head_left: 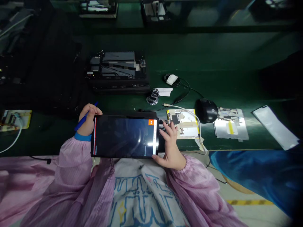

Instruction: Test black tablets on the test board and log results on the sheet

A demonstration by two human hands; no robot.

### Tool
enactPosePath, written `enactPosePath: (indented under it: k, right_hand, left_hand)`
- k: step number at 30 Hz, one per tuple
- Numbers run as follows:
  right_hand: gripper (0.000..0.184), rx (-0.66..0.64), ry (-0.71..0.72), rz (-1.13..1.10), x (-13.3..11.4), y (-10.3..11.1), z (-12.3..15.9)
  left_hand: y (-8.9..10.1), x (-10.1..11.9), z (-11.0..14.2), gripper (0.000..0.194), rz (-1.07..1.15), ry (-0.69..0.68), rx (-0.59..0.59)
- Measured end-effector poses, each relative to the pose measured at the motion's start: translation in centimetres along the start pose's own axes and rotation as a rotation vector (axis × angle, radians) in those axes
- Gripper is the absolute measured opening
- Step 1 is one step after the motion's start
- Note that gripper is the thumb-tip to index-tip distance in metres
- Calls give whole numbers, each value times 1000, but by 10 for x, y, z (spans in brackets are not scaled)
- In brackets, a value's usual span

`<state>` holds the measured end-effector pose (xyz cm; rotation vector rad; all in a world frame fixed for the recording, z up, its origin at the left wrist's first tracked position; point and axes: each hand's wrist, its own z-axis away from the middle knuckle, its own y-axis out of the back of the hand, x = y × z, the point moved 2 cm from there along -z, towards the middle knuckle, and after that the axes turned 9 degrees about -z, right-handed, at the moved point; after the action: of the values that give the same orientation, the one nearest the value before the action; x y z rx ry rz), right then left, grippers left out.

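A tablet point(124, 135) with a mostly dark lit screen is held lengthwise at the table's near edge, in front of my body. My left hand point(88, 118) is closed on its upper left corner. A blue pen point(84, 121) is tucked between the fingers of that same hand. At the tablet's right side, my right hand point(171, 146) grips the edge, its thumb on the lower corner and its fingers spread along the side. Just past those fingers lies an opened device with yellow edges point(187, 126), a white cable point(189, 110) crossing it.
Behind the tablet stands a black tray of device parts point(118, 83). A small metal stand point(152, 97), a coiled black cable point(171, 80) and a round black object point(207, 110) lie beyond. To the right are a silver panel point(232, 124) and a white pouch point(276, 127). Dark stacks fill the left.
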<state>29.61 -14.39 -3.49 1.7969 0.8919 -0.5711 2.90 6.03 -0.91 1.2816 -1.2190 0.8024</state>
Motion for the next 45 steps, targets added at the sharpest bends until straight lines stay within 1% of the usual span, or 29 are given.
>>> enactPosePath:
  k: [5, 8, 10, 13, 16, 18, 20, 22, 24, 26, 29, 34, 36, 40, 42, 43, 45]
  right_hand:
    - [86, -40, -14, 64, -4, -5, -1]
    - [85, -6, -17, -16, -4, -2, -1]
    - [83, 34, -16, -68, -2, 5, -2]
    - [75, 126, -53, -29, 11, 21, -6]
    - [60, 317, -175, 91, 36, 43, -11]
    - [52, 381, -273, 142, 55, 55, -14]
    - [48, 350, -334, 160, 70, 62, -17]
    - [46, 275, -341, 181, 78, 62, -21]
    - [44, 207, -320, 233, 80, 59, -24]
    - [43, 166, -311, 283, 79, 56, -26]
    - [41, 195, -325, 273, 79, 54, -27]
    - [33, 284, -370, 77, 86, 59, -25]
    - [31, 291, -379, 37, 89, 60, -25]
    - [30, 277, -375, 32, 89, 60, -24]
    - [33, 228, -329, 61, 86, 62, -25]
    - [33, 174, -287, 80, 83, 63, -26]
    - [30, 10, -187, 109, 78, 66, -32]
  left_hand:
    - [0, 3, 0, 47, -6, 8, 9]
    - [0, 3, 0, 46, -14, 9, 3]
    - [1, 2, 0, 46, -9, -1, -1]
    - [2, -1, -1, 47, 6, -26, -25]
    - [4, -2, -3, 47, -7, -52, -38]
    - [5, -2, -3, 46, -24, -63, -40]
    - [4, -1, -3, 46, -31, -55, -37]
    - [4, 0, -3, 47, -32, -38, -17]
    - [3, 2, -3, 48, -33, -22, -2]
    - [3, 3, -3, 49, -34, -11, 3]
    - [2, 3, -3, 50, -31, -9, 1]
    - [3, 2, -4, 49, -12, 7, -23]
    - [3, 2, -4, 49, -13, -2, -28]
    - [3, 2, -3, 49, -33, -15, -8]
    - [3, 2, -3, 48, -52, -20, 10]
    - [4, 2, -2, 48, -58, -24, 14]
    - [4, 2, -2, 47, -70, -23, 9]
